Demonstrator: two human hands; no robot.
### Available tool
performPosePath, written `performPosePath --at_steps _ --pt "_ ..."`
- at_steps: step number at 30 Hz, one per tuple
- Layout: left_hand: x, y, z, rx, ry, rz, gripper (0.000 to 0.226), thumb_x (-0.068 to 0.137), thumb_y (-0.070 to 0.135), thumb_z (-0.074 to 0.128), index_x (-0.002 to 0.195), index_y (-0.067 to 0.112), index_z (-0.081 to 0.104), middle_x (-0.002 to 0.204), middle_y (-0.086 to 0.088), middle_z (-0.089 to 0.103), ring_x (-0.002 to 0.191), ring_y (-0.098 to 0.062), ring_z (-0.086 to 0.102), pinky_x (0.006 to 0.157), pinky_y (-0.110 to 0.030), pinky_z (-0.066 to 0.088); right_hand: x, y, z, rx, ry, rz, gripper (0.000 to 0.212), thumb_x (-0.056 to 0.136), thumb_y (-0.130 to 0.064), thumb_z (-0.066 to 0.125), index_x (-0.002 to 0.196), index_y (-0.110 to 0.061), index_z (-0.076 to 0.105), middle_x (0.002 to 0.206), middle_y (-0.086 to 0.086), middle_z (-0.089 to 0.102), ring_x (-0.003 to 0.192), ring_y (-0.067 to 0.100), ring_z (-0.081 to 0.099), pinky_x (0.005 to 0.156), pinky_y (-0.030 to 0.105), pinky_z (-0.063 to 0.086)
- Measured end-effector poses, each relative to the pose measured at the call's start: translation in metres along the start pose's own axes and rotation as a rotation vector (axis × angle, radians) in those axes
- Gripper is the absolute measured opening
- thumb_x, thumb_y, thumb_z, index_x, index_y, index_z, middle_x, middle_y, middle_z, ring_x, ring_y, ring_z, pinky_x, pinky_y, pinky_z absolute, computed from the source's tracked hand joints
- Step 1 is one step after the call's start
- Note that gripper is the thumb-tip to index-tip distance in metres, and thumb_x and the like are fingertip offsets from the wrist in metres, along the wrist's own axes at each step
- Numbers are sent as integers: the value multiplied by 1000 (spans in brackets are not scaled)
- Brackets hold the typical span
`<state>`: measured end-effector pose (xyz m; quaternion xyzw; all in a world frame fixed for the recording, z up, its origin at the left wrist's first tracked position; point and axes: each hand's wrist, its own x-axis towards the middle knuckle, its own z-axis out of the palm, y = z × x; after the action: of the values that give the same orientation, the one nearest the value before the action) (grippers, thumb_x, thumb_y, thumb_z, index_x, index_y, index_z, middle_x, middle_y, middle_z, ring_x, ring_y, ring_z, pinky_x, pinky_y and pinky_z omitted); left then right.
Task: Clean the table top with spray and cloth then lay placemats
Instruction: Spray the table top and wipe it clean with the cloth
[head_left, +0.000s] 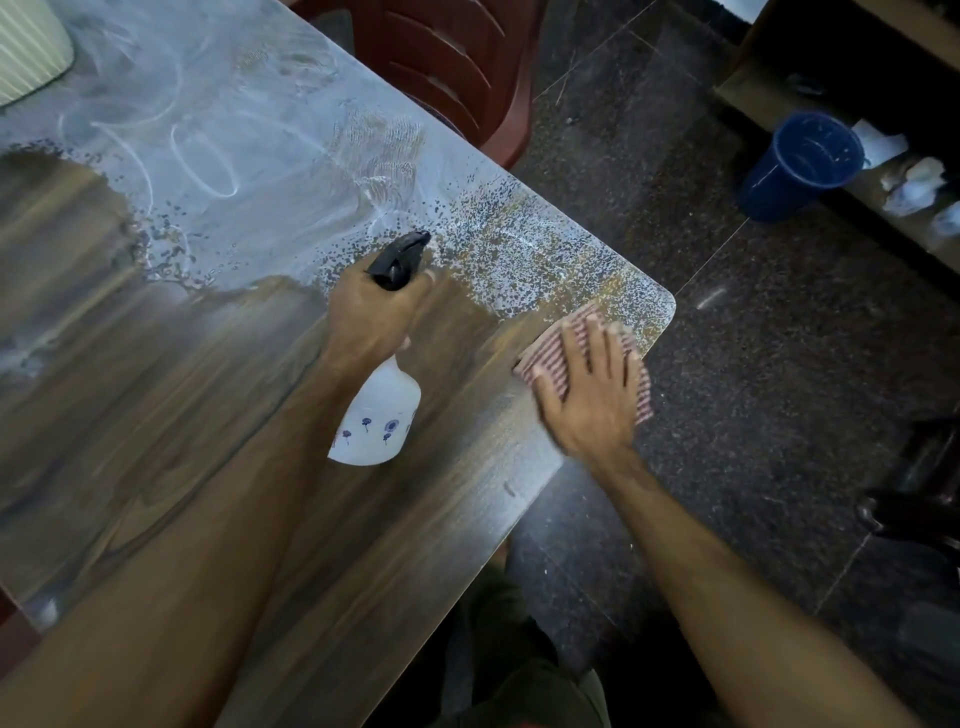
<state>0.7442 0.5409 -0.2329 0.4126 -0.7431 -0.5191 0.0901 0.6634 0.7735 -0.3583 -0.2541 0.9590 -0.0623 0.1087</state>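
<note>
A wooden table top (156, 395) fills the left and middle of the view, its far part wet with spray droplets and wipe streaks. My left hand (371, 312) grips the neck of a white spray bottle (376, 421) with a black trigger head (399, 259), held above the table and aimed at the far side. My right hand (592, 389) presses flat, fingers spread, on a red-and-white checked cloth (558, 340) at the table's right edge near the rounded corner. Part of the cloth hangs over the edge.
A cream ribbed mat (26, 47) lies at the table's far left corner. A dark red plastic chair (452, 67) stands behind the far edge. On the dark stone floor to the right are a blue bucket (800, 163) and low shelving (852, 62).
</note>
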Motion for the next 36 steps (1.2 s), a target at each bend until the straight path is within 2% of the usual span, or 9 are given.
performPosePath --at_steps 6,11,14,17,20,23,29,32,36 --pt "-1 2 -3 -26 4 48 28 91 32 67 110 12 66 88 -20 71 35 -13 51 52 -25 44 85 9 -20 -34 -6 29 79 96 -67 16 159 -20 11 166 15 7 152 35 4 121 57 3" --pt "-1 6 -2 -34 6 53 41 82 40 63 105 5 66 87 -22 70 37 -15 52 54 -28 46 56 -27 -10 -58 -69 -214 78 96 -68 11 159 -22 10 166 12 3 153 32 1 122 55 2" --pt "1 11 0 -33 16 44 35 86 34 64 97 2 65 76 -21 68 36 -13 51 52 -27 44 23 -15 -8 -62 -129 -335 74 97 -68 15 159 -30 7 167 6 0 153 26 -2 123 54 3" --pt "4 14 -1 -77 49 17 25 88 22 67 106 4 67 52 -4 54 34 -10 48 44 -22 40 33 22 -14 -98 -130 -230 76 94 -72 12 158 -32 3 167 7 -2 153 26 -4 122 54 -1" --pt "5 14 -1 -72 55 24 24 89 17 67 109 3 67 49 2 51 32 -8 47 39 -18 38 71 44 -24 -85 -65 -54 80 93 -71 12 159 -26 5 166 10 0 153 30 -1 122 56 3" --pt "6 11 0 -56 48 31 31 87 23 67 113 6 66 55 -3 52 35 -11 49 45 -22 39 100 31 -29 -63 -61 -20 79 96 -69 15 159 -23 4 166 13 0 153 33 -1 122 57 2" --pt "9 11 4 -38 58 17 26 86 25 66 106 9 67 56 -3 52 46 -19 50 58 -32 42 80 -39 -16 -76 -133 -281 79 95 -70 10 159 -24 0 165 12 -8 152 32 -7 122 55 -2" --pt "10 15 3 -60 65 26 31 82 29 67 105 8 68 60 -6 54 51 -22 50 59 -34 43 39 -41 -9 -57 -151 -457 74 97 -68 16 159 -28 8 166 7 -3 153 27 -4 123 50 -2" --pt "12 13 -6 -67 78 8 23 88 20 67 97 -1 64 56 -9 49 36 -14 48 46 -23 39 47 3 -18 -131 -165 -371 73 96 -71 15 158 -33 3 166 4 -4 153 25 -2 122 53 0"
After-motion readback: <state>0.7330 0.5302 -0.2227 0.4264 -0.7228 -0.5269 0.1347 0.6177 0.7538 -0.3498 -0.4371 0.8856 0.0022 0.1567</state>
